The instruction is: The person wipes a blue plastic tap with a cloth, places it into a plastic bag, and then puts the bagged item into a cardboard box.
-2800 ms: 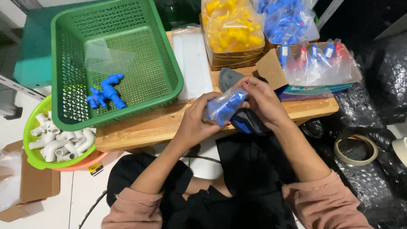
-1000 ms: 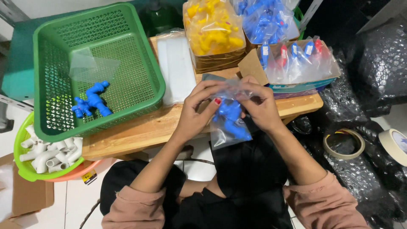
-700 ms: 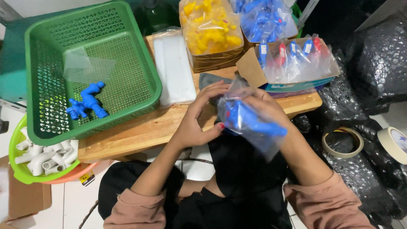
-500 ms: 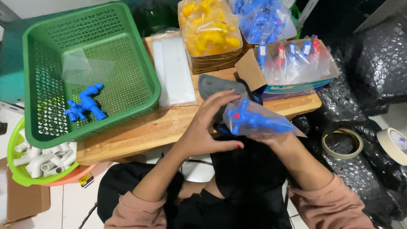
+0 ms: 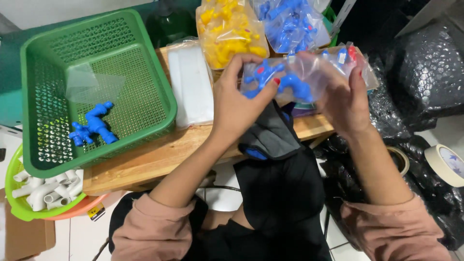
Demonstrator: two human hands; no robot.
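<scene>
Wooden tabletop [image 5: 159, 154] fills the middle of the view, with pale floor tiles below it and black bubble wrap [image 5: 425, 82] heaped at 3 o'clock. Nearest, at 6 o'clock, pink sleeves and dark clothing sit under the forearms. At 8 o'clock a light green bowl [image 5: 19, 208] holds white pipe fittings [image 5: 43, 188], and at 4 o'clock a roll of pale tape [image 5: 447, 164] lies on the black wrap. A dark grey and blue tool [image 5: 268, 137] rests at the table's near edge, just under the hands.

Both hands are raised over the table's far side, each closed on one end of a clear plastic bag [image 5: 309, 79] with a blue plastic tap [image 5: 285, 82] inside. Left hand [image 5: 237, 104] pinches the bag's left end between thumb and fingers; right hand [image 5: 345, 99] grips the right end, fingers curled around it.

At 10 o'clock a green basket [image 5: 159, 92] holds another blue tap [image 5: 92, 128] and an empty clear bag [image 5: 94, 87]. Just beside it lies a stack of clear bags [image 5: 191, 84]. Farthest, at 12 o'clock, stand a bag of yellow parts [image 5: 229, 29] and a bag of blue parts [image 5: 290, 21].
</scene>
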